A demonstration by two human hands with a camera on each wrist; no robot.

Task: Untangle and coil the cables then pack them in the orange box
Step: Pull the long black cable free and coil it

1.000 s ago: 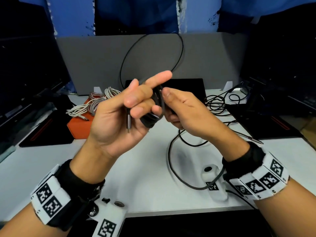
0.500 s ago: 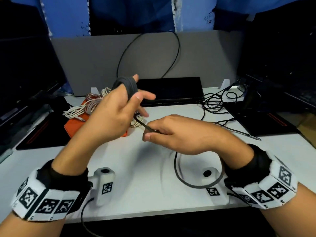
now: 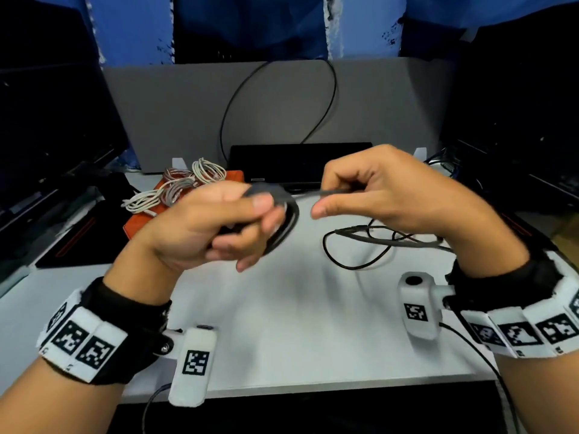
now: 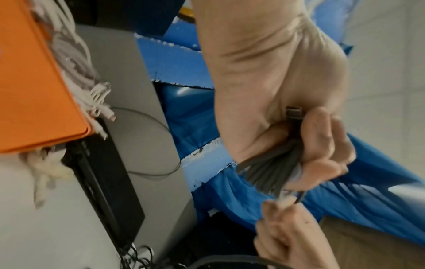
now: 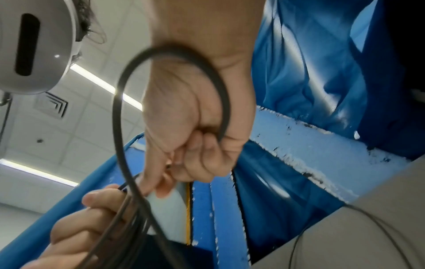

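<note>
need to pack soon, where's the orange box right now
In the head view the orange box lies far left on the table, behind the left hand, white cables piled on it.

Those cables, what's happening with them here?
A person is winding a dark cable into a coil. The left hand holds the loops while the right hand pinches the loose end. White cables, coiled, lie on the orange box. More black cables lie loose on the table.
</note>
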